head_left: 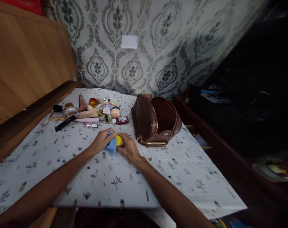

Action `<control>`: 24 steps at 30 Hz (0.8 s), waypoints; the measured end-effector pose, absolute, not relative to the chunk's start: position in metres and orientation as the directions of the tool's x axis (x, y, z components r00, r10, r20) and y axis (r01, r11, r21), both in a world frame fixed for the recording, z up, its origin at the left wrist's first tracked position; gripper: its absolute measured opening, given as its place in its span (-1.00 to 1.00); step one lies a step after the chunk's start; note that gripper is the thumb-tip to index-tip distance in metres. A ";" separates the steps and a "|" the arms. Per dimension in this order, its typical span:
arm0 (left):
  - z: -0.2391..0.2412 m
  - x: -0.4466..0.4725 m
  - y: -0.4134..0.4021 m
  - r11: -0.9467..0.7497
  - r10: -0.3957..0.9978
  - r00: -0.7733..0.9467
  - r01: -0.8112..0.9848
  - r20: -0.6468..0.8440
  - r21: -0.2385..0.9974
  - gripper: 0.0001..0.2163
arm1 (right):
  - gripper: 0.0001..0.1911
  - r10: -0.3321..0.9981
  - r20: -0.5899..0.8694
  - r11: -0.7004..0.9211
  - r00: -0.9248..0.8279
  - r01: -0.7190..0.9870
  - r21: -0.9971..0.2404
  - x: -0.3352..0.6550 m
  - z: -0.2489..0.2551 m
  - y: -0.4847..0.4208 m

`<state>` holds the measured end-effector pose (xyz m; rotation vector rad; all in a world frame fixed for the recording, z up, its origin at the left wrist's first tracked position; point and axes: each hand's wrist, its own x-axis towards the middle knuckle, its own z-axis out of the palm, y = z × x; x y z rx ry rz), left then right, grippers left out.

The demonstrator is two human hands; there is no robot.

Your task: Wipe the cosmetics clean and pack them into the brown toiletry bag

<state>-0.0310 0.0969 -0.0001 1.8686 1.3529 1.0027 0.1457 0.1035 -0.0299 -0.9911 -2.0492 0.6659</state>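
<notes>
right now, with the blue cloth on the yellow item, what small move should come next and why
Probably wipe the blue cloth across the yellow item: the left hand holds the cloth against it, and the right hand grips the item's other side.

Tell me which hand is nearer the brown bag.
Right. The right hand, on the yellow item, is just left of the brown bag in view; the left hand, gripping the blue cloth, is farther left, on the yellow item's other side.
</notes>
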 end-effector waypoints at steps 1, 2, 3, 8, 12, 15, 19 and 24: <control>-0.001 -0.032 0.098 -0.281 0.959 0.180 0.486 0.220 0.828 -0.67 | -0.56 0.824 0.399 0.552 -0.402 0.414 -0.724 0.146 -0.030 0.103; -0.002 -0.033 0.099 -0.274 0.961 0.168 0.481 0.219 0.833 -0.68 | -0.52 0.836 0.394 0.536 -0.382 0.414 -0.736 0.146 -0.030 0.104; -0.002 -0.034 0.099 -0.268 0.963 0.158 0.476 0.219 0.837 -0.69 | -0.49 0.852 0.384 0.514 -0.356 0.428 -0.743 0.146 -0.030 0.104; -0.001 -0.033 0.095 -0.329 0.941 0.232 0.458 0.246 0.826 -0.66 | -0.56 0.891 0.367 0.453 -0.266 0.567 -0.688 0.147 -0.030 0.105; -0.004 -0.029 0.091 -0.475 0.875 0.355 0.502 0.328 0.723 -0.60 | -0.63 0.847 0.424 0.530 -0.322 0.585 -0.615 0.147 -0.030 0.105; -0.006 -0.029 0.091 -0.522 0.850 0.387 0.529 0.357 0.669 -0.69 | -0.63 0.826 0.434 0.564 -0.361 0.544 -0.621 0.148 -0.027 0.105; -0.006 -0.033 0.093 -0.529 0.848 0.365 0.539 0.385 0.655 -0.71 | -0.45 0.825 0.399 0.551 -0.400 0.412 -0.726 0.151 -0.024 0.107; -0.006 -0.038 0.095 -0.497 0.868 0.336 0.563 0.366 0.660 -0.70 | -0.40 0.878 0.279 0.420 -0.390 0.345 -0.839 0.152 -0.026 0.110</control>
